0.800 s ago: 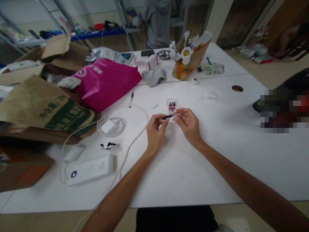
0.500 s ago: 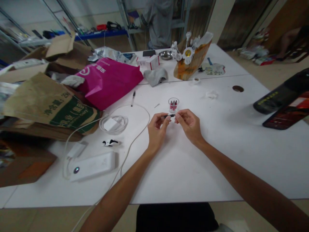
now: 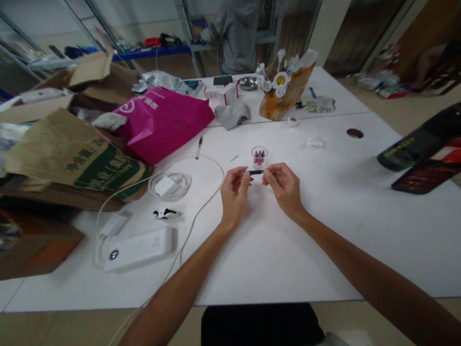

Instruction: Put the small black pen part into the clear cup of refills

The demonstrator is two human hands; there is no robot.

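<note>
Rod (image 3: 256, 172) pinched at ends by left hand (image 3: 233, 194) and right hand (image 3: 287, 191), both grips closed, just nearside of cup (image 3: 265, 158). Pen (image 3: 199, 147) left of cup.

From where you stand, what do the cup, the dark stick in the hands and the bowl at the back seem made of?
Cup: clear plastic or glass; contents show through. Dark stick: perhaps matt plastic, black with little shine; too small to tell. Bowl: probably polished metal, silvery with reflections.

White table (image 3: 273, 269) with pen (image 3: 199, 147), power bank (image 3: 144, 247), cloth (image 3: 233, 116).
</note>
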